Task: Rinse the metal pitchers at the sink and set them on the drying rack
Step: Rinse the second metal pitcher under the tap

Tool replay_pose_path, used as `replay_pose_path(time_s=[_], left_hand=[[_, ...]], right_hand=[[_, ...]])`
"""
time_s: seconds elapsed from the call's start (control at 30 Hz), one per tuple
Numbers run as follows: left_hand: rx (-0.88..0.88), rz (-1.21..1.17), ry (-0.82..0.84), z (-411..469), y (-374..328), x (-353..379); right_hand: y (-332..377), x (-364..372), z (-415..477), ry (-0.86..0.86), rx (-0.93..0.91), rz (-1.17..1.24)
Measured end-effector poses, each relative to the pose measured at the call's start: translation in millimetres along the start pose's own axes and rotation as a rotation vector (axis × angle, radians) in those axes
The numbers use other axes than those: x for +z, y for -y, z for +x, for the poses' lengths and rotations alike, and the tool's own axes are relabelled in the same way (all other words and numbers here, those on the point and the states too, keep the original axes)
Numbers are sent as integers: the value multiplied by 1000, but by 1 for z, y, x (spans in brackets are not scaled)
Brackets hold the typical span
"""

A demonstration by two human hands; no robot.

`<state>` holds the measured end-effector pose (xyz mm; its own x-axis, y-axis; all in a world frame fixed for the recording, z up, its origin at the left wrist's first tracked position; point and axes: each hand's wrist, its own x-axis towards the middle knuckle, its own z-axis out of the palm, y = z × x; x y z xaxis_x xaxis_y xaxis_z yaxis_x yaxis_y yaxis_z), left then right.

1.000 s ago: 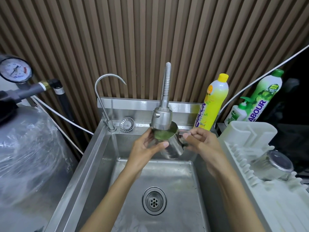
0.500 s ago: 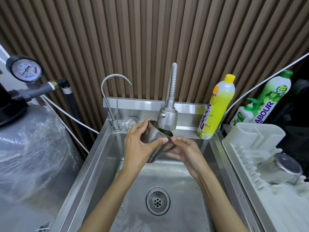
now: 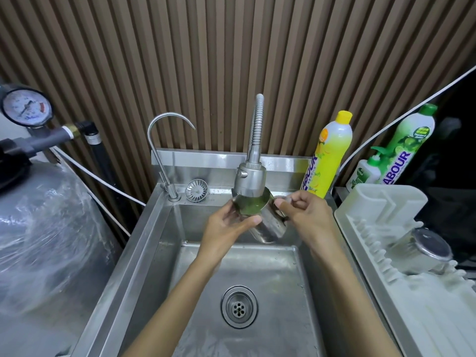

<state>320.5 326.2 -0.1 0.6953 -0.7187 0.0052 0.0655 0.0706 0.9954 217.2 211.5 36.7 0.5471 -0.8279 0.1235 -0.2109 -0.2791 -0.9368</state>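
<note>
**Two hands hold a steel pitcher under the sink tap**

A person stands at a steel sink (image 3: 131, 253), seen from above.

- **Pitcher:** The metal pitcher (image 3: 270, 225) is in the air over the back of the basin, tilted, with its open mouth just under the tap head (image 3: 251, 180). A green film (image 3: 251, 208) coats the inside.
- **Left hand:** The left hand (image 3: 224, 225) grips the pitcher near its rim, with the fingers curled round the wall.
- **Right hand:** The right hand (image 3: 306, 210) is clenched at the pitcher's far side, most likely pinching the handle, which the fingers hide.
- **Water:** Whether water is running is hard to tell.
- **Drying rack:** To the right, beside the sink, is a white drying rack (image 3: 381, 202). A second pitcher (image 3: 417, 253) already lies on it.

The rinse looks unfinished, since the green film is not yet gone.

Several things could go wrong from here:

- Wet steel is slippery. A loose grip could drop the pitcher into the basin, near the drain (image 3: 239, 306).
- The rim sits very close to the tap head, so lifting or turning the pitcher carelessly could knock the two together.
- With the mouth tilted like this, a strong flow could splash out over the sink edge.
- Moving the pitcher to the rack too soon would leave residue inside.
</note>
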Motion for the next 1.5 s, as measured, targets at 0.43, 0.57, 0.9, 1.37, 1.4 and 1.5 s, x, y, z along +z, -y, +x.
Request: replay_pose_path(time_s=[0.43,0.57,0.9,1.37,1.4,1.5], left_hand=[[436,619,-356,-7,-25,-13],[358,729,-376,-14,-29,-15],[70,358,-115,-9,-23,-13],[286,166,-145,11,-5,-2],[316,247,-161,12,-6,-5],[413,451,-190,11,-15,-12]], right_hand=[[-26,44,0,276,217,702],[-26,39,-9,303,249,603],[-2,3,-12,76,240,293],[-18,18,14,179,54,509],[-22,23,16,219,81,591],[-30,36,15,308,160,774]])
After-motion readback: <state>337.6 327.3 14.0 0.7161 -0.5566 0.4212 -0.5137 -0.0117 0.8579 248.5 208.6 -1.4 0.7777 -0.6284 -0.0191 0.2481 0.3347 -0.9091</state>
